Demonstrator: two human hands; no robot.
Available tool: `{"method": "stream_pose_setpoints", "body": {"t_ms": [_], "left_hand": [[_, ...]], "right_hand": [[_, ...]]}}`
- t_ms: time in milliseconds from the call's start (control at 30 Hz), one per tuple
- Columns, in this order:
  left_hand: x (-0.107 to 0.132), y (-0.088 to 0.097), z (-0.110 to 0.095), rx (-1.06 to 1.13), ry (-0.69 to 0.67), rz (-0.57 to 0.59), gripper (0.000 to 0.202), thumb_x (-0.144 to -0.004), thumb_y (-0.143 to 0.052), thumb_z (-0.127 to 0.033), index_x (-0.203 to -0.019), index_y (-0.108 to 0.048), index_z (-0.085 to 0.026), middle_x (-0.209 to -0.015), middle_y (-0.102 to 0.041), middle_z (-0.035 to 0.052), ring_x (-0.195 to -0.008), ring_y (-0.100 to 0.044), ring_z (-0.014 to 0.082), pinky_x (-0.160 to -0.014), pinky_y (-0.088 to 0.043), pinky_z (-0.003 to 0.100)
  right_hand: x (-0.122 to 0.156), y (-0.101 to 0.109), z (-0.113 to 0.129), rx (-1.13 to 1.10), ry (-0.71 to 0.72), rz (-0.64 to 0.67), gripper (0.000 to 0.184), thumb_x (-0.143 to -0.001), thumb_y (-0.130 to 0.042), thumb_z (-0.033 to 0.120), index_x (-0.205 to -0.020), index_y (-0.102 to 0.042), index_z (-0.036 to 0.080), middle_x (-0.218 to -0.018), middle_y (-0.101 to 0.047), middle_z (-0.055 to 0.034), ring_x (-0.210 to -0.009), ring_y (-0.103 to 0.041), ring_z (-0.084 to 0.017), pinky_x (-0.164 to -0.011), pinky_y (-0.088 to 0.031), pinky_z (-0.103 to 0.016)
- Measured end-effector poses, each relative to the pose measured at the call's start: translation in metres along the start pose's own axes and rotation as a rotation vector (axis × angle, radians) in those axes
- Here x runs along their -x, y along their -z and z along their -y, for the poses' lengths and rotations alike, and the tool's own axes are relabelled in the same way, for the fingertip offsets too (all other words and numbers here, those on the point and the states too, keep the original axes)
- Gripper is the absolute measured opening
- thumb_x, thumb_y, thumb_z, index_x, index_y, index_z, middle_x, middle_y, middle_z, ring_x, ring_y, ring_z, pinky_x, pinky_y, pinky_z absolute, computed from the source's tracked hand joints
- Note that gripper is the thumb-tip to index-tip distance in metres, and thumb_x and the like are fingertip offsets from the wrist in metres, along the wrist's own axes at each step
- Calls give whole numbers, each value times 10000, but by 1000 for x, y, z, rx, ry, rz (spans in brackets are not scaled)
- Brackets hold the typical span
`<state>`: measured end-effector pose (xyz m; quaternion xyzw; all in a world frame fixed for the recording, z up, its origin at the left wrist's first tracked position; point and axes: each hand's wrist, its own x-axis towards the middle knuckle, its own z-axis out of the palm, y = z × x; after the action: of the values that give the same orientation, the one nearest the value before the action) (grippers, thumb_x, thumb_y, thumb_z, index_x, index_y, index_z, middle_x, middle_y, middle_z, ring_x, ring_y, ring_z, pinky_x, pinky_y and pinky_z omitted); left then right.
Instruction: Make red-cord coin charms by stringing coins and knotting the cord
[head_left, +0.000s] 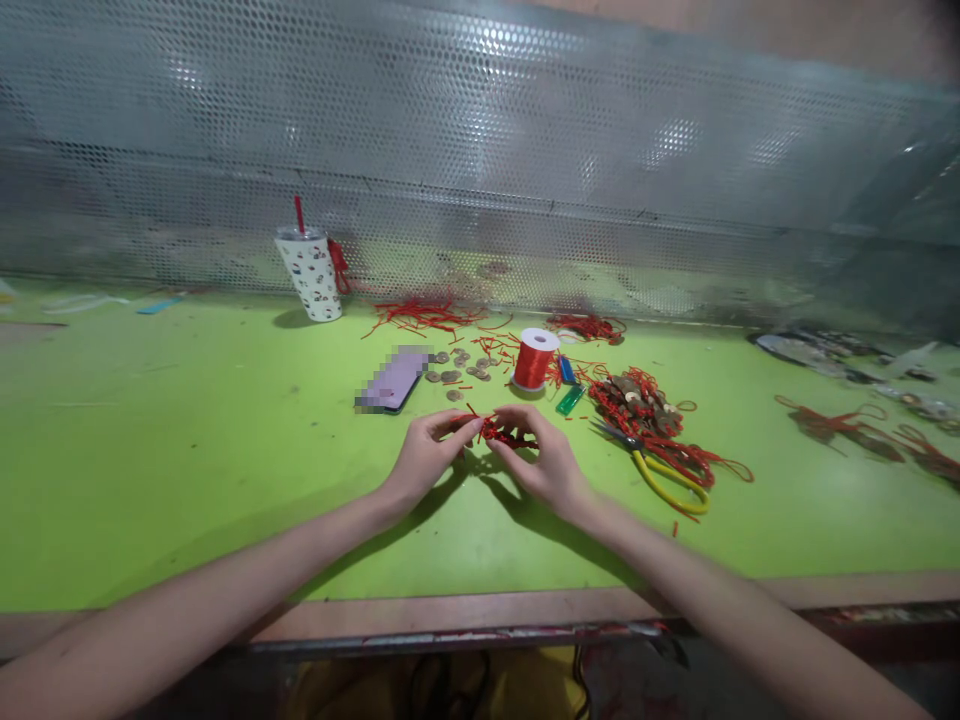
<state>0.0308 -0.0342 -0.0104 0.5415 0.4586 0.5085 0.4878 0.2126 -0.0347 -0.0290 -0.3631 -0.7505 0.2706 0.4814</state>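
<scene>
Between my two hands, just above the green table (247,480), is a knotted red cord (495,431). My left hand (429,455) pinches its left end, where short strands stick up. The fingers of my right hand (541,462) close on the cord's right part and partly hide it. Beyond my hands lie several loose bronze-coloured coins (451,376). A spool of red thread (536,360) stands upright behind them. To the right of my right hand are scissors with yellow handles (671,485), their blades pointing left, against a heap of red cords with coins (637,405).
A phone (397,380) lies left of the coins. A patterned tumbler (311,275) with a red straw stands farther back. Red thread scraps (427,315) lie along the mesh panel (450,130). Green (571,400) and blue lighters (567,371) are beside the spool. More corded pieces (840,425) lie right.
</scene>
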Motion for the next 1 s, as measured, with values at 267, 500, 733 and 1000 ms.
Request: {"method": "stream_pose_setpoints", "body": {"t_ms": [267,500,733,1000], "left_hand": [[0,-1,1,33,27,13,413,-649,-837,-551,-801,-781,-171,-759,-722,52,-641,-590,150,-577,-501,259],[0,-1,1,3,4,36,374,-704,-819,-530,-809,-774,-174,-713,-682,25,-637,-565,134,-579,-458,242],[-1,0,5,12,-39,9,339,-700,-826,-502,-798,-762,-184,-774,-718,38,-684,-605,158,-614,-478,261],[-2,0,5,-2,-85,2,310,-713,-819,-493,-789,-765,-198,-835,-746,44,-751,-637,180,-670,-507,275]], "right_hand": [[-3,-2,-3,-266,-255,36,378,-869,-722,402,-1145,-521,241,-938,-724,-41,-887,-692,-215,-742,-531,-371],[-3,0,2,-203,-256,41,370,-851,-747,367,-1125,-560,204,-852,-728,-25,-789,-677,-193,-699,-461,-326],[-3,-4,-1,-328,-345,111,361,-868,-716,441,-1099,-557,214,-777,-685,18,-686,-622,-155,-624,-450,-297],[-3,-4,1,-309,-339,104,327,-866,-702,513,-873,-624,195,-737,-642,5,-621,-549,-130,-558,-407,-272]]}}
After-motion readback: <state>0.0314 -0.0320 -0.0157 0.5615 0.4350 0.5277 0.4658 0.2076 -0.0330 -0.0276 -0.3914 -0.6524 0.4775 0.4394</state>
